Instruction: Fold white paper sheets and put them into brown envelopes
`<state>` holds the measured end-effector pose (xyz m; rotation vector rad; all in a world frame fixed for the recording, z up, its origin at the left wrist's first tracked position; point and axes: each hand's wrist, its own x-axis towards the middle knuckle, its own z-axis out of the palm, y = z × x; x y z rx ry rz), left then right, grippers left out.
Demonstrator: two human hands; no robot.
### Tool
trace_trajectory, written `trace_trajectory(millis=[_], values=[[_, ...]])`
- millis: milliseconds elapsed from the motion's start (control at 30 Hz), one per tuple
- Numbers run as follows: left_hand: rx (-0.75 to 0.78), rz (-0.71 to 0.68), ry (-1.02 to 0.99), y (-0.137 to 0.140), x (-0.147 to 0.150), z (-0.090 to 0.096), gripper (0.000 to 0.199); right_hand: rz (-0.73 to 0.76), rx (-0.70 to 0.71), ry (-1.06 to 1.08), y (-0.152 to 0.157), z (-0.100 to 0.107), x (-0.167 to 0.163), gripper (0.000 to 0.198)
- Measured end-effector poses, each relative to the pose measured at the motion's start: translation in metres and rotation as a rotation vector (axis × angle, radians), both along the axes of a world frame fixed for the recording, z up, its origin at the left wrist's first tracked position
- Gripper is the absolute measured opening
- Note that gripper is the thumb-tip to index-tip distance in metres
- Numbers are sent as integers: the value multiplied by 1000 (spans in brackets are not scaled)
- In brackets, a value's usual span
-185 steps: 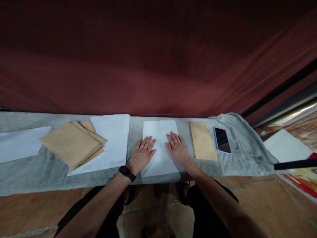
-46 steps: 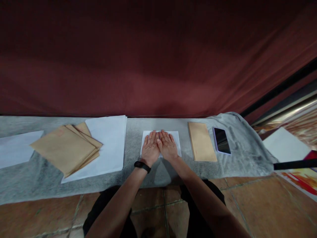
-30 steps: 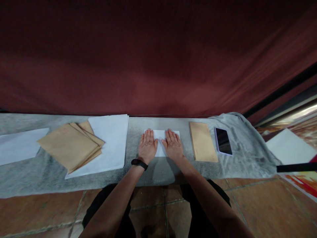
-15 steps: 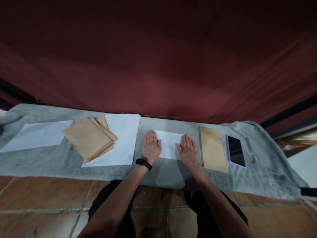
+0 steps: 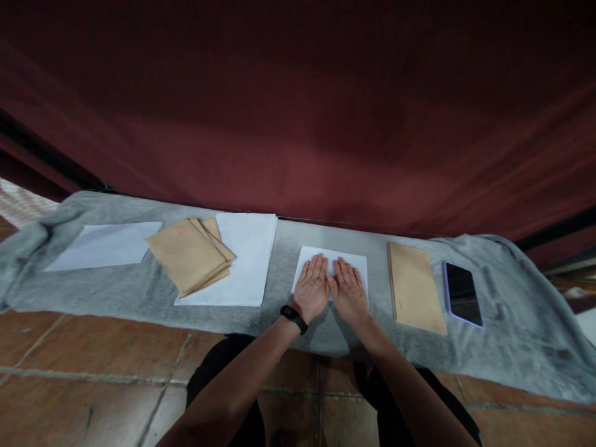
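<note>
Across the middle of the grey cloth (image 5: 288, 239), it's palms down, both of them! The left hand (image 5: 311, 288) lies flat on a small piece of white paper (image 5: 331, 262), fingers straight, side by side and pointing away from the body, nothing gripped. Right beside it, the right hand (image 5: 349, 295) matches it, fingers extended and uncurled, thumb angled in towards the left hand; whether the two touch, you can't quite tell. White margins show past the fingertips and out to either side, the near edge mostly hidden. A black wristband (image 5: 294, 316) sits on the left wrist.

Just right of the paper, a neat stack of kraft envelopes (image 5: 416, 288), and beyond that a smartphone in a lilac case (image 5: 462, 293), screen up and dark. Over on the left, a pile of large white sheets (image 5: 251, 261), with a fan of brown envelopes (image 5: 189, 257) overlapping its side. Farther left still, one more white sheet (image 5: 107, 245). Behind it all hangs a dark red curtain (image 5: 288, 136); below, terracotta tiles (image 5: 116, 351).
</note>
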<state>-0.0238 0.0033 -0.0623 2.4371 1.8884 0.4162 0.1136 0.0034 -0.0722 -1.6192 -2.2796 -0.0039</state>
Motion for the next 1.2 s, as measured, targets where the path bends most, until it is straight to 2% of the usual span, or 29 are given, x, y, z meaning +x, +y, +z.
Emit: trace_trajectory(millis=[233,767,1033,1100,1200], values=[[12,100,19,4,-10,0,61,-28,70,13,-1,-7,17,59],[-9,173,43,10,-36,5,63,-162,117,-29,-4,-8,40,62],[50,221,3,10,-38,8,63,-206,70,-15,-7,-1,39,61],[81,179,-19,8,-31,10,63,-178,29,-11,-7,4,33,60],[76,33,-35,1,-18,12,60,-91,-40,3,-8,10,20,58]])
